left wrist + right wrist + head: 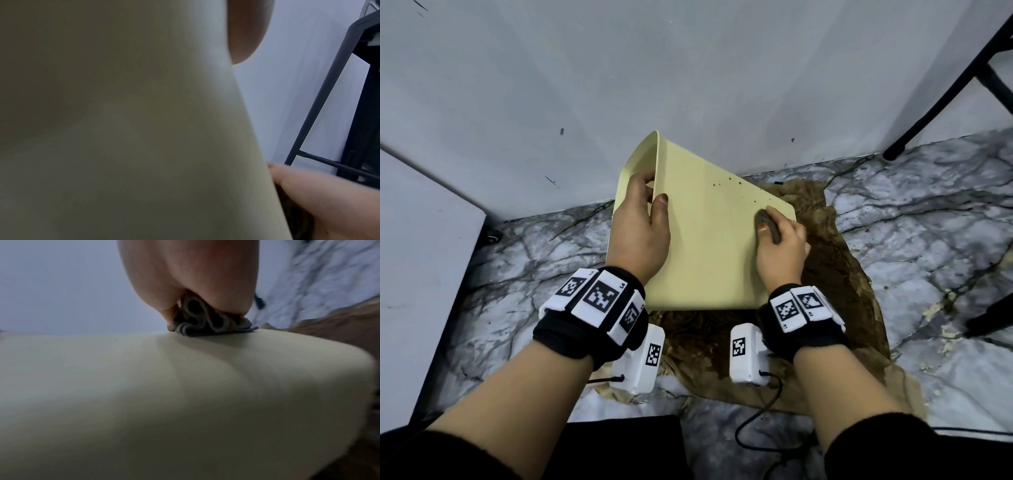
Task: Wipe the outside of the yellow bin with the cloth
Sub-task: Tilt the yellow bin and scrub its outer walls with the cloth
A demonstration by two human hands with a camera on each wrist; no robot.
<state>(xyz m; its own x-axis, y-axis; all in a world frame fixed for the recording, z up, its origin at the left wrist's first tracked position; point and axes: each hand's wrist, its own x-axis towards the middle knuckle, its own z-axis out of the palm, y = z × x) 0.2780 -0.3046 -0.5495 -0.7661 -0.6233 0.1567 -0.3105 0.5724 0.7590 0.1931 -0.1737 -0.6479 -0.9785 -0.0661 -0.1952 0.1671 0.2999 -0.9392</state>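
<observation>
The pale yellow bin (pixel 709 233) lies tipped on its side on the floor, its open mouth to the left. My left hand (pixel 643 212) grips the rim, fingers inside and thumb on the outer wall. My right hand (pixel 782 240) holds a bunched grey cloth (pixel 768 228) pressed against the bin's upper side near its bottom end. Small dark spots (pixel 736 183) dot the wall beyond the cloth. In the right wrist view the folded cloth (pixel 207 321) sits under my palm on the bin (pixel 164 394). The left wrist view is filled by the bin wall (pixel 123 129).
A stained brown paper sheet (pixel 835 274) covered with dirt lies under the bin on the marble floor (pixel 914 219). A white wall (pixel 688 68) stands just behind. Black chair legs (pixel 935 99) rise at the right. A white panel (pixel 421 274) stands at the left.
</observation>
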